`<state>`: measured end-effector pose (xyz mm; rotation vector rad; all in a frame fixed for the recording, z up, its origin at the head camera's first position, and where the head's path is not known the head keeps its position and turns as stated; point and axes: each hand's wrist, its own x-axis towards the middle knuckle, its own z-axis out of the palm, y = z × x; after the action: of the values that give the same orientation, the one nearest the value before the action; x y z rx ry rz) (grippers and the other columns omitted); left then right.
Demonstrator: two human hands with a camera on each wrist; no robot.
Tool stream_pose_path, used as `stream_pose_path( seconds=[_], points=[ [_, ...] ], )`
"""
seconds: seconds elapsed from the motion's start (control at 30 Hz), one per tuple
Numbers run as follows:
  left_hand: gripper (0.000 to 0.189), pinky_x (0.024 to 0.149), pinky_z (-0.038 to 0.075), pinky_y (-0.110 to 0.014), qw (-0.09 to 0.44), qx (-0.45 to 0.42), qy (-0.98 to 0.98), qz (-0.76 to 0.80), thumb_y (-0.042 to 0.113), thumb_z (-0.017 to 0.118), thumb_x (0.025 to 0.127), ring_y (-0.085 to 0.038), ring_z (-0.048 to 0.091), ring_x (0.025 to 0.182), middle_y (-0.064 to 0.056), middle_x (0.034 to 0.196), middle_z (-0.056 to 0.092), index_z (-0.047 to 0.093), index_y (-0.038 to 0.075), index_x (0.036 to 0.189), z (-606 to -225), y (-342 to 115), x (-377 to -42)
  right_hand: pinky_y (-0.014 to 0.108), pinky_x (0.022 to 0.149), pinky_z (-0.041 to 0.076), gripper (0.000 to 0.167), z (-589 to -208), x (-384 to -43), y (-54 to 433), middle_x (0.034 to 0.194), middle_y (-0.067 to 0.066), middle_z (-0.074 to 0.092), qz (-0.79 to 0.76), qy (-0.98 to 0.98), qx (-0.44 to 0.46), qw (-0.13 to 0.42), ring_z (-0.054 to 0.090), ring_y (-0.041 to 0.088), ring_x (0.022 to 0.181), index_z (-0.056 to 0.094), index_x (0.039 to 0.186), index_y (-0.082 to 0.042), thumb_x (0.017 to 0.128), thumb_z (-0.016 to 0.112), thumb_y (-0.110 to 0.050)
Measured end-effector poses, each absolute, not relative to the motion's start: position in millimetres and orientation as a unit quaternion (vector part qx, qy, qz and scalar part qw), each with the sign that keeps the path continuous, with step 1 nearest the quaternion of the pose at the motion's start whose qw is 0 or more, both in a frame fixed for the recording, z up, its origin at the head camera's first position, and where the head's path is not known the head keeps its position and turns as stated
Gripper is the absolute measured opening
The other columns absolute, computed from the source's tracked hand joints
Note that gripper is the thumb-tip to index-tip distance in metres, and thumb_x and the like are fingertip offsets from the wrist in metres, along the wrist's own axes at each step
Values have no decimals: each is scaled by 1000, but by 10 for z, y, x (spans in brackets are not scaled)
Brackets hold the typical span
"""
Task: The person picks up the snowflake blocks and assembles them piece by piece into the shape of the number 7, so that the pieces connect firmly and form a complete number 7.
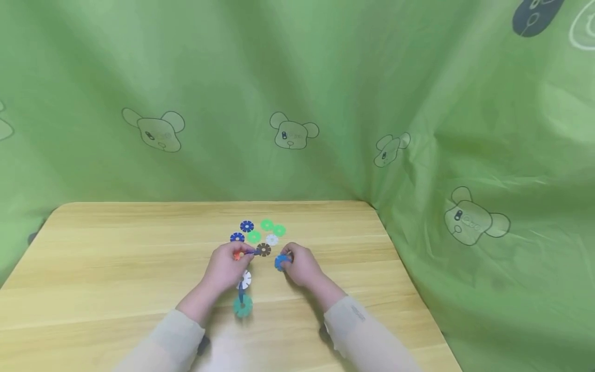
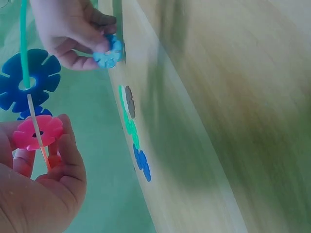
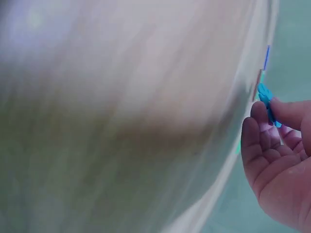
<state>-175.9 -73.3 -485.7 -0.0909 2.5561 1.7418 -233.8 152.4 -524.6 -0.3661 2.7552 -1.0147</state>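
My left hand point(image 1: 225, 267) grips a chain of slotted plastic flower discs joined edge to edge. In the left wrist view a pink-red disc point(image 2: 52, 127) sits between its fingers, with an orange one partly hidden below. Further along the chain are a white disc point(image 1: 247, 280), a dark blue disc point(image 2: 47, 68) and a green disc point(image 1: 243, 312) at the end nearest me. To the right, my right hand point(image 1: 303, 265) pinches a light blue disc point(image 1: 279, 263) between thumb and fingers. That disc is apart from the chain.
Loose discs lie flat on the wooden table point(image 1: 116, 258) beyond my hands: dark blue ones point(image 1: 243, 227), light green ones point(image 1: 279, 234), a white one point(image 1: 271, 243) and a brown one point(image 1: 267, 250). A green curtain point(image 1: 223, 155) with bear drawings hangs behind and to the right.
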Motion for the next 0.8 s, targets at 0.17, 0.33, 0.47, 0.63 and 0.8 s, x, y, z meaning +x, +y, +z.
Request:
stream_pose_path(
  seconds=[0.17,0.33,0.47,0.63,0.8],
  points=[
    [10,47,49,-24,17,-31,825,563,9,75,96,-14,55,54,-14,118,74,76,11,106,-4866,-732,-1753,29,74,62,17,-5124,-2286,1514,85,4,67,-441,885,-125,73,65,16,77,70,111,-1,95,73,2],
    [8,49,53,-27,19,-35,821,570,9,77,95,-17,59,56,-11,107,73,75,11,103,-4870,-726,-1752,26,71,63,21,-4957,-2220,1479,89,7,69,-503,855,-113,57,67,16,76,72,113,2,92,76,4],
    [7,53,56,-30,20,-37,821,569,9,77,94,-18,61,59,-9,103,73,75,11,101,-4880,-718,-1757,27,69,64,23,-4853,-2175,1443,90,11,71,-537,835,-105,53,69,15,74,71,115,5,92,76,4],
    [7,58,58,-32,27,-40,822,567,11,78,94,-18,64,65,-8,101,72,75,11,100,-4894,-699,-1758,30,72,65,25,-4777,-2132,1395,91,14,71,-579,808,-96,56,70,14,72,70,117,9,92,75,8],
    [10,55,58,-31,26,-45,818,573,12,79,94,-19,65,63,-11,106,72,75,9,103,-4892,-688,-1752,31,72,65,25,-4736,-2106,1362,90,15,71,-602,792,-84,61,71,15,72,70,115,10,91,75,10]
  ],
)
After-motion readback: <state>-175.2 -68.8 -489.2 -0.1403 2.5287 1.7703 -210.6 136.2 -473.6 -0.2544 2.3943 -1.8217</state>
